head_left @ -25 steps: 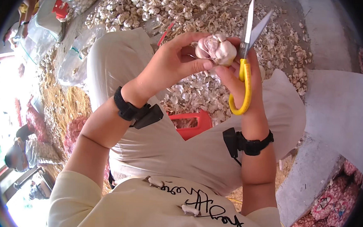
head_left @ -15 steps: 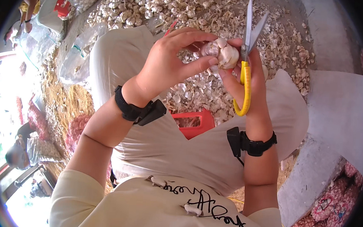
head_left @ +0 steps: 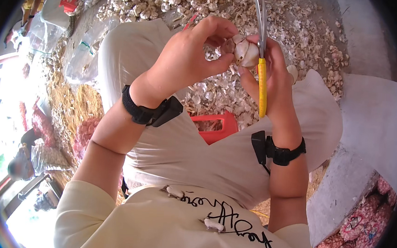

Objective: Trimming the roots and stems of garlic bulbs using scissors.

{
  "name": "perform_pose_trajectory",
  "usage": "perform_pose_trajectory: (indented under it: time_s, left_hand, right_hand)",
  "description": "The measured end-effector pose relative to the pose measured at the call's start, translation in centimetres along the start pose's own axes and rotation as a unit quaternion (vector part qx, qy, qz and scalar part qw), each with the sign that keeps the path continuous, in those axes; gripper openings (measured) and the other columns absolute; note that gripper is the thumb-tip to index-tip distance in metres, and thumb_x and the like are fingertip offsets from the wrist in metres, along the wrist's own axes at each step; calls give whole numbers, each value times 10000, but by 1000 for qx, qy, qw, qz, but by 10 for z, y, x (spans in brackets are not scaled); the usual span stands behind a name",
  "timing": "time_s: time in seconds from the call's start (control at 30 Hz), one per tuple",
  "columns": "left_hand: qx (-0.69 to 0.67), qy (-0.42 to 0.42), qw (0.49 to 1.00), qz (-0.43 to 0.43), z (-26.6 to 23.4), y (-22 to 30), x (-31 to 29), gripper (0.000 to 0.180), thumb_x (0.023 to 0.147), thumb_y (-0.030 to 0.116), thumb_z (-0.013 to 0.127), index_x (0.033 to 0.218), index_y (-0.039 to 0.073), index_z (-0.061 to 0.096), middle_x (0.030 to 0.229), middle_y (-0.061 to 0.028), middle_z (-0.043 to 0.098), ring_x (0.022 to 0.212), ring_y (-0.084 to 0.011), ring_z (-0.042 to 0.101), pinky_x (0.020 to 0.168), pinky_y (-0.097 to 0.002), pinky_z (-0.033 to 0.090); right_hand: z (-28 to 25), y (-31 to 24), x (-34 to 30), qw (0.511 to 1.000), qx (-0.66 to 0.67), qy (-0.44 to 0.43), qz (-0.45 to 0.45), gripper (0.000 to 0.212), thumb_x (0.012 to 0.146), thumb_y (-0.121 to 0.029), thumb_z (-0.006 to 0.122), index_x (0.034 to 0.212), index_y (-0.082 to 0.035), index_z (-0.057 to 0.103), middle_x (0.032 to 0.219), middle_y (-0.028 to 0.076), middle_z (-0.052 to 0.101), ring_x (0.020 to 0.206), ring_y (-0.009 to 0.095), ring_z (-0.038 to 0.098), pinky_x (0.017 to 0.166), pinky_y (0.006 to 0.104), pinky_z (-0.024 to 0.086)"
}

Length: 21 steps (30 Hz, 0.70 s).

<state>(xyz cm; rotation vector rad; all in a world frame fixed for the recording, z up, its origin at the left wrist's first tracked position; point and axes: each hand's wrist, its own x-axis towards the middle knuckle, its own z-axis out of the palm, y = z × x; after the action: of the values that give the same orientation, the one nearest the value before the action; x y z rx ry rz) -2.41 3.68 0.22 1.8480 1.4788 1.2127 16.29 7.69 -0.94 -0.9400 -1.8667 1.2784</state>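
Between my hands, above my lap, is a whitish garlic bulb (head_left: 247,54) with purplish skin on its left side. My left hand (head_left: 184,52) pinches that left side with thumb and fingertips; some fingers are hidden behind it. My right hand (head_left: 277,79) holds the bulb from the right, thumb in front and fingers behind. The same hand also keeps hold of yellow-handled scissors (head_left: 262,84), seen nearly edge-on with the blades pointing away from me and close together.
Loose garlic skins (head_left: 225,91) cover the floor between my legs. A heap of garlic bulbs (head_left: 147,2) lies beyond. A red plastic frame (head_left: 221,130) sits near my lap. Clear plastic bags (head_left: 84,62) are at left, pink net sacks (head_left: 360,225) at lower right.
Both hands have moved slightly away from me with the garlic bulb. The scissors have turned nearly edge-on, and their blades now appear closer together. The bulb has turned a little.
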Motion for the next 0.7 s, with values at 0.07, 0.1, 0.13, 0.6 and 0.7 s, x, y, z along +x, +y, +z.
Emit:
perform_pose_trajectory:
  time_s: [0.07,0.1,0.13,0.6,0.7]
  left_hand:
    - [9,-24,1000,-14,-1,2,0,421,735,-1,690,1131,24,548,1001,-77,656,901,-162,655,816,-282,517]
    - [29,-27,999,-16,-1,3,0,406,735,-2,675,1122,28,556,994,-78,657,892,-163,655,813,-286,517]
    - [50,-29,998,-18,-1,3,0,391,735,-3,660,1113,31,564,987,-78,658,884,-164,654,810,-290,517]
    - [-268,-108,936,-202,-18,-11,9,258,834,34,528,1071,-30,608,958,-68,649,876,-104,610,788,-236,480]
    - [-331,-115,909,-224,-16,-23,8,269,839,72,549,1077,-32,620,920,-76,661,850,-116,625,790,-234,487]
  right_hand:
    - [1,5,-1,1000,6,-6,4,535,749,-69,702,1227,-43,464,1082,133,616,1019,223,618,898,306,467]
    - [2,7,-2,1000,6,-6,5,535,749,-69,702,1227,-43,464,1082,133,616,1019,223,618,898,306,467]
    - [3,9,-2,1000,7,-7,5,540,747,-72,705,1228,-39,462,1081,136,615,1011,231,620,890,307,469]
    - [-3,3,0,971,226,-70,-16,491,770,-14,649,1218,-44,450,1098,80,594,984,140,587,841,272,490]
    - [-4,2,-2,959,269,-90,24,509,755,-10,629,1227,-38,438,1100,83,582,996,136,578,850,270,488]
